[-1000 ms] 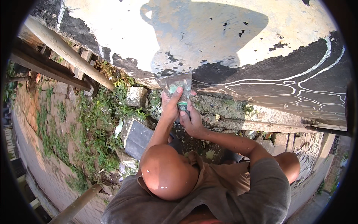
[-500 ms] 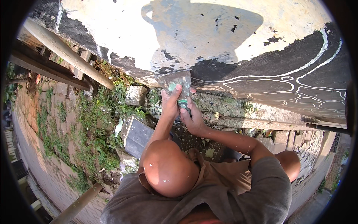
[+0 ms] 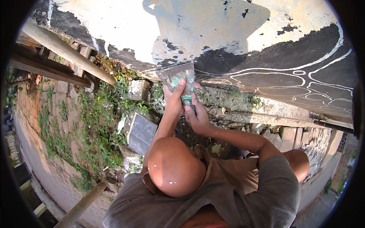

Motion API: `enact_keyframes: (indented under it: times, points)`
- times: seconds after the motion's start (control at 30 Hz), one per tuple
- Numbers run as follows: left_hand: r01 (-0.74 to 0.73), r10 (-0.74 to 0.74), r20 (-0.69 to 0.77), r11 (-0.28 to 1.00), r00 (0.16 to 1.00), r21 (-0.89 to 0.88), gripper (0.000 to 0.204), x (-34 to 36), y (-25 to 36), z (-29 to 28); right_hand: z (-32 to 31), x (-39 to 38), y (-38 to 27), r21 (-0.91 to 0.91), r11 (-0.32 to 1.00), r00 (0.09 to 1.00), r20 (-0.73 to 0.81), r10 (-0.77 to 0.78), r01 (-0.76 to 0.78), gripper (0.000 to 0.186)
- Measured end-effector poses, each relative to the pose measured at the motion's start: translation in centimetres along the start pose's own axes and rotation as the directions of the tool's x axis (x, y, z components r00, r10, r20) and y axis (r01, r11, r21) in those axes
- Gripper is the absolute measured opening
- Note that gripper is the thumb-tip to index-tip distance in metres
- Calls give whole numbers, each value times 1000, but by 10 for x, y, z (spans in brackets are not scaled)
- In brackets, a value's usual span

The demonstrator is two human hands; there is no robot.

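Observation:
A wide paint scraper [image 3: 177,75], its metal blade smeared with grey and pale green, points away from me at the lower part of a painted wall [image 3: 213,57]. The blade's far edge lies at or against the border of peeling black paint; whether it touches is hard to tell. My left hand [image 3: 173,100] is closed on the scraper, thumb pressed on the blade and fingers mostly hidden behind it. Lower down, my right hand [image 3: 198,118] wraps around the dark handle with its green band. Both knees are bent.
White curved lines run over the wall's black paint at right. A grey slab [image 3: 141,134] leans by my left forearm, beyond it a stone block [image 3: 138,90] among weeds [image 3: 100,117]. A bamboo pole [image 3: 68,52] and a dark beam [image 3: 49,69] extend at upper left.
My view has shifted slightly, and the wall appears a little higher. The scraper has edged slightly upward in the picture, with both hands keeping the same grip.

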State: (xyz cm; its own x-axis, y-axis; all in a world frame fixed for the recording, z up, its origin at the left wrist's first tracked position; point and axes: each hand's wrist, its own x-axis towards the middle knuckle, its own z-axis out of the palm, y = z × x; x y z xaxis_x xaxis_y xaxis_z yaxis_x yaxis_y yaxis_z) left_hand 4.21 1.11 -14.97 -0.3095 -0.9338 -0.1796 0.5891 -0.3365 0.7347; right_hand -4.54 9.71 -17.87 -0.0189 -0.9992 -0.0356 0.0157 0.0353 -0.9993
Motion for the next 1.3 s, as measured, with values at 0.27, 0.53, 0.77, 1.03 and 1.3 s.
enact_keyframes:
  times: [0.27,0.53,0.77,1.03,1.3]
  points:
    - [-13,13,-7,1000,1000,-23,36,-1,-1,5,-4,-2,5,29,998,998,-27,64,-64,39]
    - [6,-5,27,999,1000,-34,35,2,-2,-1,-4,5,19,-86,992,996,-15,-89,88,29]
    - [-8,5,43,998,999,55,36,1,-2,4,-9,6,15,5,999,998,32,-52,51,23]
    - [4,-68,174,939,982,343,38,6,17,26,-21,1,-17,132,989,994,98,57,-70,32]
    - [56,-216,370,916,904,398,43,-3,63,90,-77,-6,-96,5,998,932,358,58,-64,44]
